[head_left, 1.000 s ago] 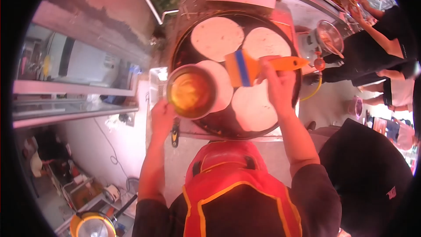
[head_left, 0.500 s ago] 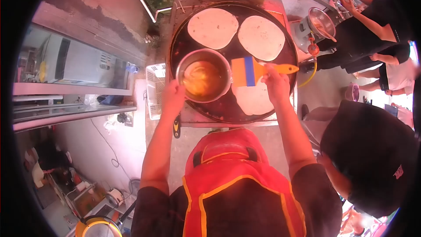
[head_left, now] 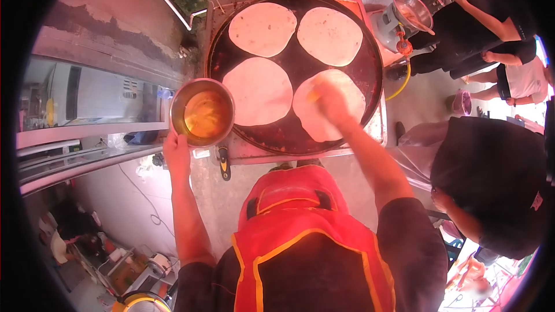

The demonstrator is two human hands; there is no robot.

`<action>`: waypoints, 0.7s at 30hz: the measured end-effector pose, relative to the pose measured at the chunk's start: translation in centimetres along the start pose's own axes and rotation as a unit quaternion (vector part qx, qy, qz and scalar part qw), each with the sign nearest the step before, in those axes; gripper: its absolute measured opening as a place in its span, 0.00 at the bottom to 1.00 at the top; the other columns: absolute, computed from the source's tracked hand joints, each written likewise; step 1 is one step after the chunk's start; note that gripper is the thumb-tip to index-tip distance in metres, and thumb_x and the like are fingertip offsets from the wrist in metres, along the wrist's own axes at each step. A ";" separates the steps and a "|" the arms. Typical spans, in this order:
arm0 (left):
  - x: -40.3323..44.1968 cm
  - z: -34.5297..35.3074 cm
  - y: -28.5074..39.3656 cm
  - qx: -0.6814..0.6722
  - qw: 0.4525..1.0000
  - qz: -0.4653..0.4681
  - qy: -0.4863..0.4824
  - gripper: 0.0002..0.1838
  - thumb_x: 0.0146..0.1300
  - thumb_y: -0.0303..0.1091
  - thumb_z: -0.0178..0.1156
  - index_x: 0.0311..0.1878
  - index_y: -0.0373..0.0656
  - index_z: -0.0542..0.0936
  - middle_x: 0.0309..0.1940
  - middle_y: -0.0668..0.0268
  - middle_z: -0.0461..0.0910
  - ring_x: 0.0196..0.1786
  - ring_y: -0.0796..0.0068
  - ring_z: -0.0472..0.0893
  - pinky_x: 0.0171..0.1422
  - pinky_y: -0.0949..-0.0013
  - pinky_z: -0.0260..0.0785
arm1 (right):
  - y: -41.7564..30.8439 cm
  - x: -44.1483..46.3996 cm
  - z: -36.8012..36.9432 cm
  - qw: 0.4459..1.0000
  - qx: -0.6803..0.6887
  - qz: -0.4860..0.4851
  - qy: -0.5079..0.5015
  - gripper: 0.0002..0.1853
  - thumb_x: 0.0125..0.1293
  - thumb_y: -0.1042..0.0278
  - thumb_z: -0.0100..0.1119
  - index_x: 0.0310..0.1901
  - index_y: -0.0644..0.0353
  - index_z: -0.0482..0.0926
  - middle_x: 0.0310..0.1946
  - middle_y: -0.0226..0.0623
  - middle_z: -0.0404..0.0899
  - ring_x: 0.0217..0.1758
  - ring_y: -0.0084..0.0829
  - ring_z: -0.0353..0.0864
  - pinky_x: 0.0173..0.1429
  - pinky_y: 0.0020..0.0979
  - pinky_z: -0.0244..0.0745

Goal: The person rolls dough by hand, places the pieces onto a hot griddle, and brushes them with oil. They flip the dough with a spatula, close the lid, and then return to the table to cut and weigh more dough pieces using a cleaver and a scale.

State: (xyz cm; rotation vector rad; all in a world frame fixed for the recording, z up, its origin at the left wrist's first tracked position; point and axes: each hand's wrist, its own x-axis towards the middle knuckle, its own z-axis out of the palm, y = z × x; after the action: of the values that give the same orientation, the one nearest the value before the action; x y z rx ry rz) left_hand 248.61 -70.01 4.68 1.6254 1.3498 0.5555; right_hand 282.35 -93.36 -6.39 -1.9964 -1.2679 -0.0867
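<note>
Holding a metal pot (head_left: 182, 99) in the left hand (head_left: 176, 153) at the griddle (head_left: 371, 66)'s left edge, fingers clenched on its near side. Pot looks about level, presumably so the yellow liquid (head_left: 207, 117) stays in. Carried out to that side, it leaves the flatbreads uncovered and the other arm unobstructed. Height over the rim: can't tell.

Right hand (head_left: 333, 103) is over the griddle's near-right part, above the near-right flatbread (head_left: 315, 124). Fingers look closed round an orange tool (head_left: 315, 93), likely a brush; motion blur hides the exact grip and whether it touches the dough.

Four flatbreads lie flat on the griddle: far-left (head_left: 263, 29), far-right (head_left: 330, 36), near-left (head_left: 258, 92), near-right. Dark gaps between them, probably spaced so each keeps its own hot area and none stick together. Griddle sits on the worktop (head_left: 377, 129).

Black-and-yellow handle (head_left: 224, 164) projects at the griddle's near-left edge, likely parked there within reach. Steel bowl (head_left: 411, 8) stands beyond the griddle's right side, apart from the flatbreads.
</note>
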 end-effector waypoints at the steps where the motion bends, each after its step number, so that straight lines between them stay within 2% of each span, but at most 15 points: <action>1: -0.2 -0.1 0.1 -0.010 1.000 0.005 0.002 0.10 0.60 0.25 0.48 0.39 0.33 0.77 0.31 0.66 0.77 0.34 0.80 0.75 0.39 0.73 0.70 | -2.9 -1.4 0.8 0.998 0.002 -0.066 0.000 0.08 0.63 0.69 0.52 0.42 0.60 0.77 0.34 0.44 0.79 0.37 0.43 0.81 0.39 0.35 0.75; 2: -0.5 -0.3 0.0 -0.022 1.000 0.010 0.003 0.10 0.60 0.25 0.48 0.40 0.33 0.77 0.31 0.66 0.77 0.34 0.80 0.75 0.39 0.73 0.70 | -5.9 -2.7 0.5 0.997 0.024 -0.070 -0.006 0.08 0.63 0.68 0.53 0.42 0.59 0.77 0.34 0.44 0.79 0.37 0.45 0.81 0.37 0.35 0.75; 4: -0.8 -0.7 -0.8 -0.042 0.999 -0.008 -0.008 0.10 0.61 0.25 0.48 0.41 0.33 0.77 0.31 0.66 0.77 0.34 0.80 0.75 0.39 0.74 0.70 | -8.4 -5.0 -1.9 0.985 0.099 0.131 -0.059 0.10 0.63 0.66 0.54 0.42 0.61 0.77 0.32 0.45 0.79 0.35 0.43 0.81 0.36 0.36 0.75; 5: -0.6 -0.7 -1.2 -0.053 0.998 -0.015 -0.012 0.11 0.61 0.25 0.48 0.41 0.33 0.77 0.31 0.66 0.77 0.34 0.81 0.75 0.39 0.74 0.71 | -8.5 -5.6 -2.6 0.961 0.136 0.228 -0.082 0.11 0.62 0.65 0.55 0.42 0.62 0.77 0.31 0.45 0.79 0.34 0.43 0.82 0.36 0.36 0.75; 7: -0.5 -0.9 -1.7 -0.044 0.999 0.016 -0.024 0.11 0.61 0.25 0.48 0.42 0.33 0.77 0.31 0.66 0.77 0.33 0.80 0.76 0.38 0.74 0.71 | -2.4 -6.5 -4.8 0.901 0.085 0.418 -0.083 0.13 0.61 0.62 0.58 0.39 0.66 0.78 0.27 0.46 0.80 0.28 0.38 0.82 0.34 0.37 0.75; 8: -0.7 -1.1 -1.8 -0.040 0.998 0.031 -0.030 0.11 0.62 0.25 0.48 0.42 0.33 0.77 0.31 0.66 0.77 0.33 0.80 0.76 0.38 0.74 0.72 | 2.0 -8.2 -4.9 0.919 0.059 0.388 0.037 0.14 0.61 0.61 0.59 0.35 0.67 0.80 0.23 0.44 0.80 0.26 0.33 0.81 0.32 0.36 0.73; 9: -1.0 -1.0 -1.4 -0.045 0.998 0.021 -0.031 0.11 0.62 0.26 0.48 0.42 0.33 0.78 0.30 0.66 0.77 0.32 0.80 0.76 0.37 0.74 0.72 | 3.0 -7.3 -7.6 0.904 0.078 0.412 0.078 0.14 0.62 0.61 0.58 0.33 0.67 0.80 0.23 0.43 0.80 0.25 0.33 0.81 0.31 0.35 0.72; 10: -1.3 -0.9 -0.5 -0.052 0.998 0.012 -0.030 0.11 0.62 0.26 0.48 0.42 0.33 0.78 0.30 0.66 0.77 0.32 0.80 0.76 0.37 0.74 0.72 | 4.1 -6.4 -10.0 0.919 0.075 0.374 0.103 0.13 0.62 0.61 0.57 0.35 0.66 0.80 0.22 0.41 0.80 0.26 0.34 0.81 0.30 0.34 0.71; 11: -1.6 -0.6 -0.1 -0.060 0.998 0.001 -0.029 0.10 0.61 0.26 0.49 0.41 0.33 0.78 0.29 0.66 0.77 0.31 0.80 0.76 0.36 0.74 0.72 | 6.0 -5.7 -11.0 0.942 -0.019 0.323 0.090 0.11 0.62 0.65 0.57 0.41 0.63 0.79 0.28 0.41 0.81 0.27 0.36 0.81 0.31 0.33 0.73; 14: -1.2 -0.9 -1.4 -0.091 0.995 -0.003 -0.037 0.10 0.61 0.27 0.49 0.40 0.34 0.78 0.29 0.66 0.77 0.29 0.80 0.75 0.34 0.75 0.71 | 2.8 -2.6 -10.1 0.951 0.010 0.287 0.111 0.13 0.61 0.69 0.57 0.47 0.60 0.77 0.33 0.41 0.80 0.29 0.37 0.81 0.33 0.34 0.75; 16: -0.9 -0.9 -1.1 -0.076 0.997 0.004 -0.032 0.09 0.60 0.27 0.50 0.39 0.34 0.78 0.27 0.66 0.77 0.29 0.80 0.75 0.34 0.74 0.70 | 2.2 -5.9 -4.4 0.990 0.043 0.125 0.055 0.11 0.60 0.72 0.57 0.45 0.59 0.76 0.35 0.43 0.77 0.29 0.41 0.80 0.34 0.36 0.75; 17: -1.1 -1.0 -1.1 -0.067 0.997 0.004 -0.026 0.09 0.60 0.27 0.50 0.38 0.34 0.78 0.26 0.65 0.76 0.29 0.80 0.75 0.33 0.74 0.70 | -1.1 -5.8 -3.2 0.998 0.032 0.035 0.041 0.10 0.60 0.73 0.57 0.44 0.59 0.76 0.33 0.43 0.77 0.30 0.42 0.80 0.34 0.36 0.75; 19: -1.0 -1.1 -1.4 0.052 0.994 0.091 -0.012 0.08 0.60 0.27 0.51 0.35 0.34 0.77 0.24 0.64 0.75 0.28 0.79 0.75 0.33 0.71 0.69 | -6.6 -3.1 -2.9 0.999 0.040 -0.003 0.013 0.08 0.61 0.73 0.57 0.42 0.60 0.76 0.32 0.42 0.76 0.31 0.43 0.79 0.34 0.35 0.75; 20: -1.1 -1.1 -1.5 0.114 0.985 0.128 -0.002 0.07 0.60 0.27 0.51 0.33 0.33 0.76 0.23 0.63 0.74 0.28 0.78 0.75 0.33 0.69 0.69 | -8.8 -1.5 -3.3 0.997 0.057 0.051 -0.003 0.07 0.61 0.73 0.56 0.42 0.60 0.76 0.32 0.42 0.76 0.31 0.43 0.79 0.35 0.34 0.75; 21: -1.4 -0.7 -0.9 0.122 0.983 0.137 0.014 0.07 0.59 0.28 0.51 0.32 0.33 0.75 0.22 0.61 0.74 0.28 0.74 0.75 0.33 0.66 0.68 | -10.9 0.4 -3.9 0.991 0.075 0.104 -0.020 0.07 0.62 0.73 0.56 0.42 0.60 0.77 0.31 0.42 0.76 0.31 0.44 0.79 0.35 0.34 0.76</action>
State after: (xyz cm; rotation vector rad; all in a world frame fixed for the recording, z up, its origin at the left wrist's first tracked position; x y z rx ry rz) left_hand 247.18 -71.10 4.56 2.0290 1.2601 0.5936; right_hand 275.05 -93.03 2.63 -1.9945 -1.0498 0.1463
